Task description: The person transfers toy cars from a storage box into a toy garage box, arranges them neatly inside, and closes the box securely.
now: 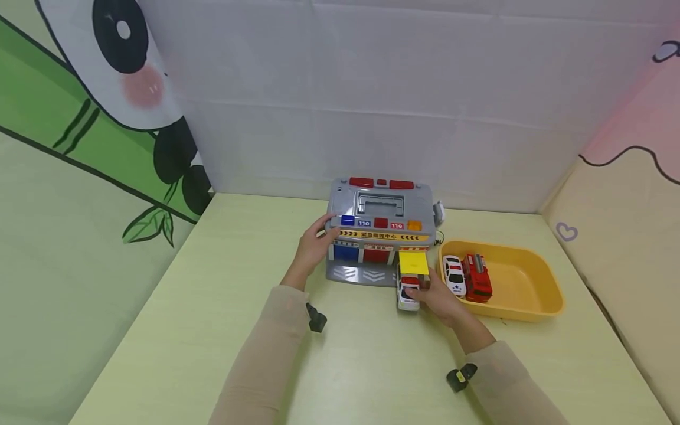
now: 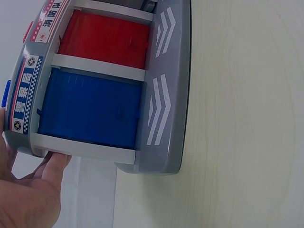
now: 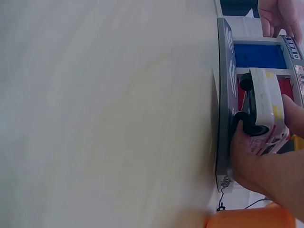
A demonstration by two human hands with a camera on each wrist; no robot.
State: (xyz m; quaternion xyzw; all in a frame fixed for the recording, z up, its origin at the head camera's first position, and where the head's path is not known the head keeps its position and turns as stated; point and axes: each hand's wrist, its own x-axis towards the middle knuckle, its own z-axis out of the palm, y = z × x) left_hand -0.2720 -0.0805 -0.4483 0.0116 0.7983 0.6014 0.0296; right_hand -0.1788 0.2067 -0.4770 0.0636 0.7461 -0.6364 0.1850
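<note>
A grey toy rescue station stands at the back of the table. My left hand grips its left end, the fingers bent round the edge in the left wrist view. A white toy ambulance with a red light bar is pinched in my right hand, in front of the right-hand bay. That bay's yellow door is raised above the ambulance. In the right wrist view the ambulance tilts over the station's grey ramp. The blue door and red door are down.
To the right sits a yellow tray holding a white toy police car and a red toy fire truck. A coiled cord hangs at the station's right side. White cloth rises behind the table.
</note>
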